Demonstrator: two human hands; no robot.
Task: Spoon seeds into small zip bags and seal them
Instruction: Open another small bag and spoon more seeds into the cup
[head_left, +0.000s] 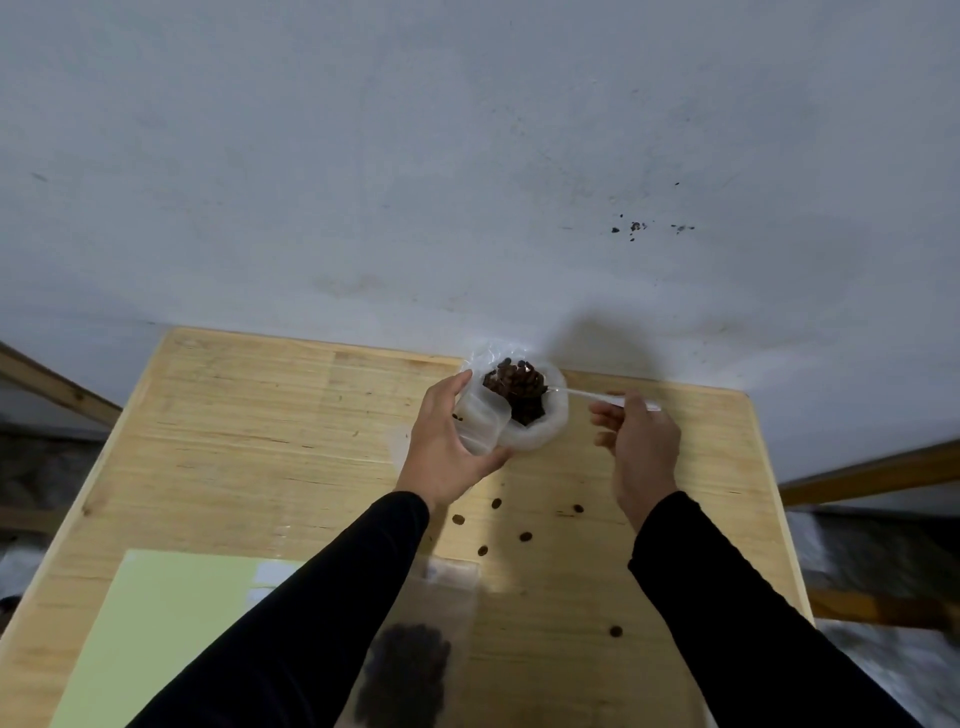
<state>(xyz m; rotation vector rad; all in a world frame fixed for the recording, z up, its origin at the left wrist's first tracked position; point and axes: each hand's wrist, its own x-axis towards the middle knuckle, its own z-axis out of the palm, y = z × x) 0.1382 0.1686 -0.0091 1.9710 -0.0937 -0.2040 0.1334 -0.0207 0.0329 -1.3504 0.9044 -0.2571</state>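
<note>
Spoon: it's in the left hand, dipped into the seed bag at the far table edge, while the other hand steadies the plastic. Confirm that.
Not quite. The head view shows the white spoon in the right hand, its tip in the seed bag at the far table edge; the left hand steadies the plastic.

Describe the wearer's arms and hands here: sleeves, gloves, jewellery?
Both arms wear long, close-fitting plain black sleeves, the left sleeve and the right sleeve, each ending at the wrist. No logos, stripes or cuff markings show. The left hand and the right hand are bare: no gloves, and no rings, watch or bracelet visible.
</note>
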